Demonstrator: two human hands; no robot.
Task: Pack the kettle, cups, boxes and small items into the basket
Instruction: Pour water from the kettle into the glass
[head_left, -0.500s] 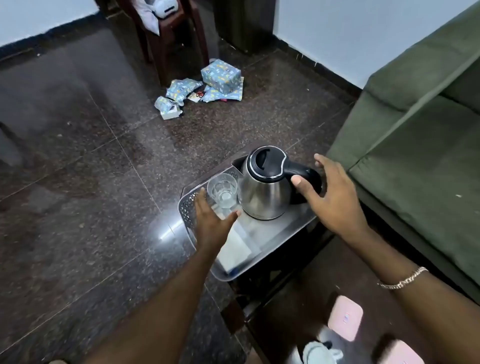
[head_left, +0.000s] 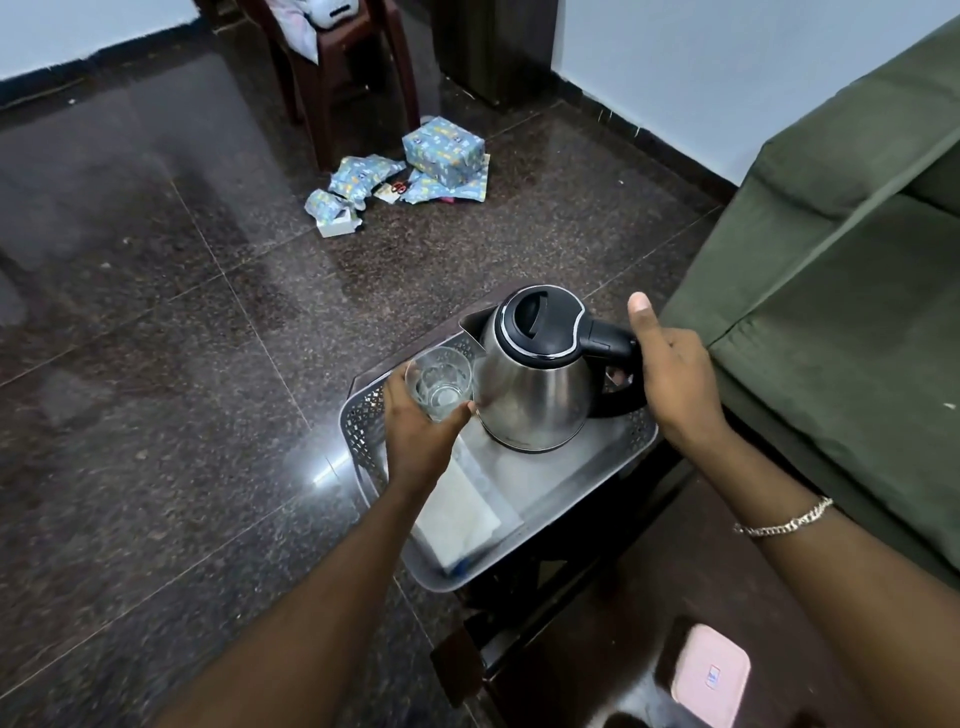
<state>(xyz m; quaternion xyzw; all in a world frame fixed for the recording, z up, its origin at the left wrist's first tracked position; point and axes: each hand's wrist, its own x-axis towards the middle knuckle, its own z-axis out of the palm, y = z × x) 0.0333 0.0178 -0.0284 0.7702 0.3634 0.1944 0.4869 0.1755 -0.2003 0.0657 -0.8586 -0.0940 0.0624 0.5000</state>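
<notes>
A steel kettle (head_left: 535, 395) with a black lid and handle stands in the grey perforated basket (head_left: 631, 441) on a dark low table. My right hand (head_left: 675, 374) is wrapped around the kettle's black handle, thumb raised. My left hand (head_left: 421, 431) grips a clear glass cup (head_left: 439, 382) at the basket's far left corner, touching the kettle's side. A flat white packet (head_left: 457, 519) lies on the basket floor, partly under my left forearm.
A green sofa (head_left: 841, 291) stands close on the right. A pink square item (head_left: 709, 675) lies on the table near me. Blue wrapped boxes (head_left: 441, 150) and torn paper sit on the dark floor ahead, by a brown chair (head_left: 343, 78).
My left hand has closed around the glass cup. My right hand has moved in and closed on the kettle's handle.
</notes>
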